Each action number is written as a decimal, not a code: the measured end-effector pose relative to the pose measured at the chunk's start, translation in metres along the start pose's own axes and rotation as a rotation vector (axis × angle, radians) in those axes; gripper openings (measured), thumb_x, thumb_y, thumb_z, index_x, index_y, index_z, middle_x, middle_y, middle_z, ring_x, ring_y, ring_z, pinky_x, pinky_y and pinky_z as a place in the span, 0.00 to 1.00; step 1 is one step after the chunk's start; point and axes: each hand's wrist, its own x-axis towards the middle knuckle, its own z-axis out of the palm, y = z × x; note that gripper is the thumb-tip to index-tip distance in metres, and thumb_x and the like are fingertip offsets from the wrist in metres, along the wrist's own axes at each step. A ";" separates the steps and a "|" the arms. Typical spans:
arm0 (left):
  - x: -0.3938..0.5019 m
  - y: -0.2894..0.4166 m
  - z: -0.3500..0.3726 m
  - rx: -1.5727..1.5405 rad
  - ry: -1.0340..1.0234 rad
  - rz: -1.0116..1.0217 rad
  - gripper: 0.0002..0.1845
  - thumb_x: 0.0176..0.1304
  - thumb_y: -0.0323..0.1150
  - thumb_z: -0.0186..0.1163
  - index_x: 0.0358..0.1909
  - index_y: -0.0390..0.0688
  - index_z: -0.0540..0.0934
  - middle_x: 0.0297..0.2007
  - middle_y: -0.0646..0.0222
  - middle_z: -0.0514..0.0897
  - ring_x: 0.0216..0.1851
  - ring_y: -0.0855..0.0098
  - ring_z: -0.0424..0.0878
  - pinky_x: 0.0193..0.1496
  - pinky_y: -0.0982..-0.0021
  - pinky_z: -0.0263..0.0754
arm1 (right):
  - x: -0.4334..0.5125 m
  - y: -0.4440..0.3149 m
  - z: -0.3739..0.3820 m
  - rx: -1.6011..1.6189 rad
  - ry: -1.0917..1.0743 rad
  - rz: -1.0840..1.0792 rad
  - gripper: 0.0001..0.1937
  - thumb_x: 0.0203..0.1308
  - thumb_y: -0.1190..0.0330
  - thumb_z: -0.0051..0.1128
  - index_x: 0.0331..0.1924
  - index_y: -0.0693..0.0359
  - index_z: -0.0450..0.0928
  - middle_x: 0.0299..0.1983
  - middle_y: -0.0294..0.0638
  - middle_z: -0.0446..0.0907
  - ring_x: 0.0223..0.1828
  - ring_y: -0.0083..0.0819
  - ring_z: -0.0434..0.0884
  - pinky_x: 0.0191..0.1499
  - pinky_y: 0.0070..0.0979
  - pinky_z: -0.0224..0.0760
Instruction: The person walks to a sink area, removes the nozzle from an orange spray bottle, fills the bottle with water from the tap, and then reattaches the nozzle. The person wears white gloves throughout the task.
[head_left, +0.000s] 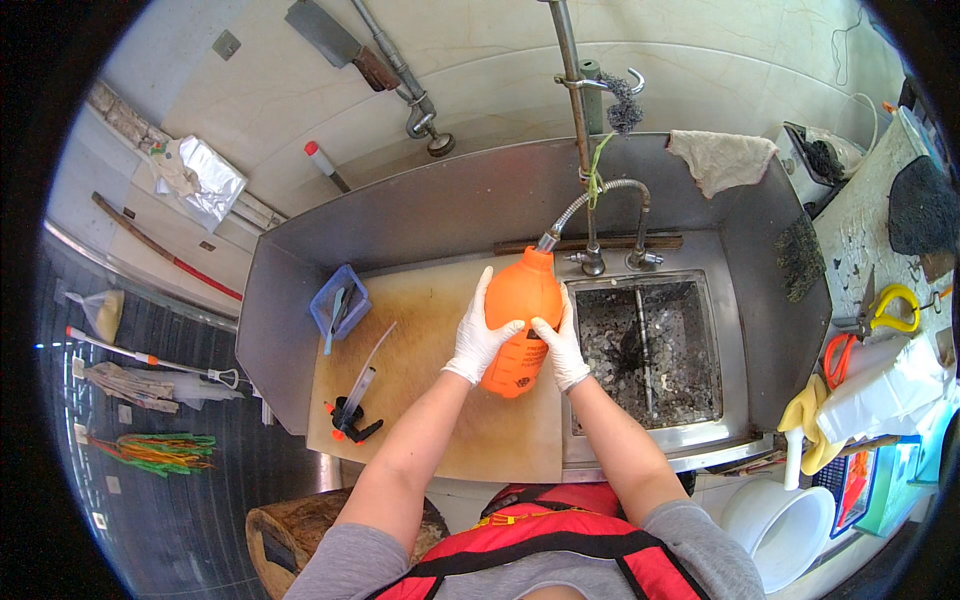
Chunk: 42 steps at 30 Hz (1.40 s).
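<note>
Between my two gloved hands is an orange plastic sprayer bottle (523, 292), its neck up against the metal spout of a flexible faucet hose (574, 212). My left hand (480, 334) grips the bottle's left side, and my right hand (559, 345) grips its right side, thumbs nearly meeting on the front. Measuring marks and printing show on the lower part. Whether water is running into the neck cannot be seen. The black pump head (350, 412) of a sprayer, with orange parts and a clear tube, lies apart on the cutting board (427, 420).
A blue plastic basket (360, 310) with knife-like tools stands at the board's back left. The steel sink (679, 352), dirty inside, lies to the right. A scrubber (624, 109) hangs above the faucet, and a cloth (724, 157) drapes over the back splash. A white bucket (780, 529) sits lower right.
</note>
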 end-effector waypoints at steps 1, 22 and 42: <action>0.000 0.000 0.000 0.002 0.000 -0.001 0.58 0.57 0.46 0.79 0.84 0.53 0.53 0.72 0.56 0.74 0.71 0.61 0.73 0.75 0.59 0.66 | 0.000 0.000 0.000 -0.002 0.009 0.008 0.50 0.66 0.65 0.70 0.84 0.56 0.44 0.80 0.42 0.58 0.80 0.33 0.59 0.80 0.35 0.51; 0.000 0.004 0.001 -0.101 -0.017 -0.033 0.58 0.57 0.44 0.80 0.84 0.51 0.53 0.74 0.56 0.71 0.73 0.61 0.71 0.76 0.60 0.65 | -0.003 -0.005 0.002 0.012 0.011 0.023 0.51 0.65 0.62 0.71 0.84 0.56 0.44 0.81 0.42 0.56 0.81 0.34 0.57 0.81 0.36 0.49; 0.000 0.005 -0.001 -0.132 -0.029 -0.042 0.58 0.58 0.44 0.80 0.85 0.53 0.53 0.74 0.58 0.71 0.73 0.63 0.71 0.77 0.60 0.64 | -0.002 -0.004 0.002 0.015 0.004 0.021 0.53 0.64 0.65 0.73 0.84 0.58 0.41 0.81 0.44 0.55 0.81 0.35 0.57 0.81 0.37 0.50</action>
